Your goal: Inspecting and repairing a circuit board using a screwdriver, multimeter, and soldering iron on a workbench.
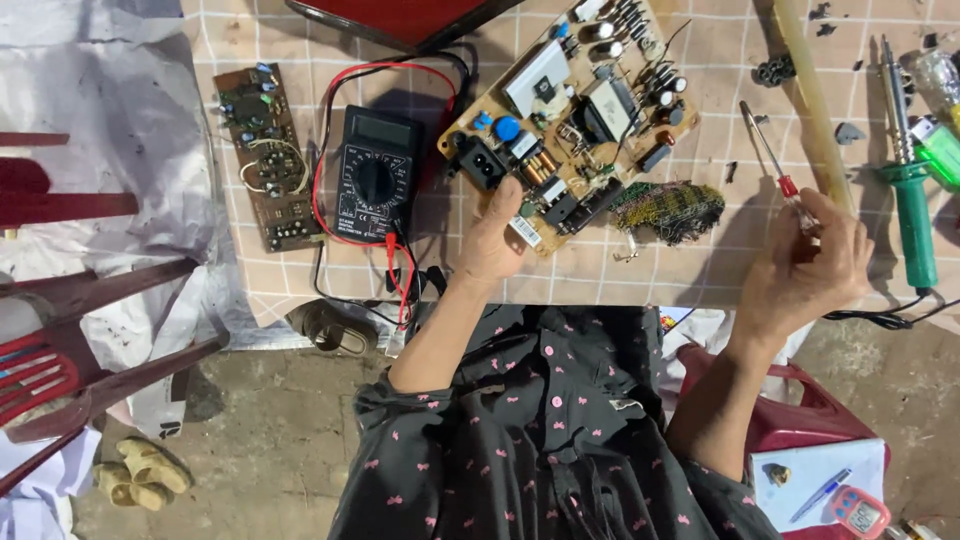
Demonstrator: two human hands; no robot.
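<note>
A tan power-supply circuit board (575, 110) lies on a checked tablecloth (700, 250), its long axis running diagonally from the lower left corner near the person to the upper right corner farther away. The left hand (495, 240) grips the board's near lower edge, thumb on top and fingers curled under. The right hand (810, 265) is raised just above the table to the right, fingers closed around a slim screwdriver (775, 165) with a red collar; its shaft points up and to the left, toward the board, the tip well apart from it. A tangle of multicoloured wires (668, 208) sits just beside the board's right edge. To the left of the board rests a black multimeter (375, 175) with red and black leads, and farther left a narrow brown circuit board (265, 155). At the far right lies a green-handled soldering iron (910, 190).
</note>
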